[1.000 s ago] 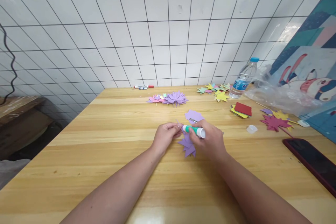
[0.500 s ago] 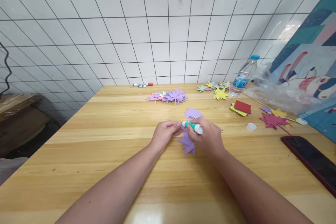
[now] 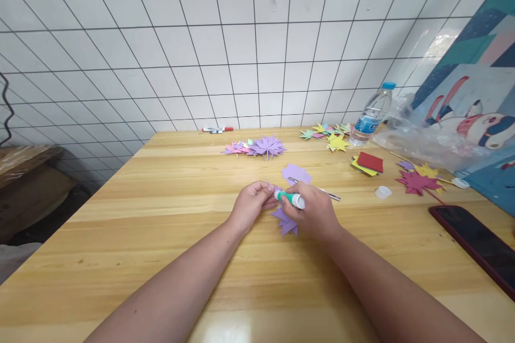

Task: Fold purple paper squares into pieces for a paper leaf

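My left hand [image 3: 254,202] pinches a small purple paper piece [image 3: 277,189], mostly hidden by the fingers. In my right hand [image 3: 316,211] is a green and white glue stick [image 3: 290,198], its tip against the purple piece. Just below the hands lie purple pointed paper cutouts [image 3: 286,222] on the table. Beyond my right hand is a lilac paper scrap [image 3: 296,172], with a thin pen-like tool [image 3: 330,194] partly covered by that hand.
Purple and pink paper leaves [image 3: 265,147] lie further back, beside markers [image 3: 217,129]. At the right are a water bottle [image 3: 370,115], red and yellow paper squares [image 3: 369,163], a clear cap [image 3: 383,192], a dark red paper leaf [image 3: 418,182], a phone [image 3: 477,244] and plastic wrapping [image 3: 434,144].
My right hand and the glue stick have shifted slightly left, closer to my left fingers. More of the thin tool shows beside the right hand. The view has moved a little.
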The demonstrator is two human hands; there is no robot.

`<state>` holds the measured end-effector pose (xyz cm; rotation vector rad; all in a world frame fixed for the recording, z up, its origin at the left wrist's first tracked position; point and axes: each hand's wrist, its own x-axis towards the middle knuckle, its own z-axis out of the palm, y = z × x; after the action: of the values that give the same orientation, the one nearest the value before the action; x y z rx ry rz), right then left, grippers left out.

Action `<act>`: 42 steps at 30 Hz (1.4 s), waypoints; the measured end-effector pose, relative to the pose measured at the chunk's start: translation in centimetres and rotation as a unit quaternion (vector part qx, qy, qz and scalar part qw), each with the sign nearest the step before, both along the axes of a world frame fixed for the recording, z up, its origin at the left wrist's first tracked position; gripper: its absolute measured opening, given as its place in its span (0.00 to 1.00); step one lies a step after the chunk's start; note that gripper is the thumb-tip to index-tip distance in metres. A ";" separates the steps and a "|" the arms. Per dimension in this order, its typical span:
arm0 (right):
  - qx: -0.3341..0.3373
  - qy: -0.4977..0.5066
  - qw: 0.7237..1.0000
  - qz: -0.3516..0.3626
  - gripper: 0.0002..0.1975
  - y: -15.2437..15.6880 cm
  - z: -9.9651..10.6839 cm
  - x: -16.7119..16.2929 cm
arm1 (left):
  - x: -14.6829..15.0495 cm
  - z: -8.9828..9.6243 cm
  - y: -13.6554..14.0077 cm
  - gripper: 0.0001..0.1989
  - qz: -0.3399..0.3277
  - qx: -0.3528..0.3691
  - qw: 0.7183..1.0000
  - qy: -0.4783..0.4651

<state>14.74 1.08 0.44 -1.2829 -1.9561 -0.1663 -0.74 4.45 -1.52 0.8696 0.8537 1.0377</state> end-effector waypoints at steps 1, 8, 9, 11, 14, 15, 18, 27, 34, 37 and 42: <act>0.001 -0.005 1.000 -0.003 0.07 0.1 -0.1 0.0 | 0.0 0.0 0.0 0.14 -0.003 -0.001 1.000 -0.001; 0.021 -0.023 0.999 -0.026 0.07 0.4 -0.1 0.4 | 0.0 0.0 0.2 0.13 0.008 -0.015 1.000 0.001; 0.024 -0.025 0.999 -0.032 0.07 0.4 0.0 0.5 | 0.1 0.0 0.1 0.13 0.015 -0.015 1.000 0.000; 0.031 -0.019 0.998 -0.053 0.07 0.4 0.2 0.7 | 0.1 0.0 0.1 0.13 0.031 -0.015 0.999 0.000; 0.036 0.010 0.997 -0.072 0.06 0.2 0.5 0.8 | 0.2 0.0 0.2 0.14 0.039 -0.018 0.999 0.012; 0.035 0.016 0.997 -0.065 0.06 0.1 0.5 0.7 | 0.2 0.0 0.2 0.14 0.035 -0.018 0.999 0.020; 0.028 0.014 0.999 -0.024 0.07 -0.1 0.3 0.3 | 0.2 0.0 0.1 0.14 0.018 -0.006 0.999 0.048; 0.055 0.000 0.998 -0.044 0.07 0.2 0.1 0.4 | -0.4 0.2 -0.1 0.13 -0.042 0.009 0.999 0.023; -0.006 0.118 0.987 -0.111 0.08 0.9 0.3 2.3 | -0.5 0.1 0.1 0.14 -0.008 -0.009 1.000 0.008; -0.067 0.315 0.936 -0.143 0.14 1.6 0.2 4.2 | -0.6 0.1 0.3 0.13 0.018 -0.023 1.000 -0.012; -0.125 0.521 0.842 -0.063 0.22 3.5 -0.6 6.7 | -1.0 0.1 0.5 0.12 0.007 -0.013 0.999 -0.034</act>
<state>21.40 4.58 -0.13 -1.2561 -0.9545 0.6318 -1.76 4.97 -1.47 0.8030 0.8162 1.0602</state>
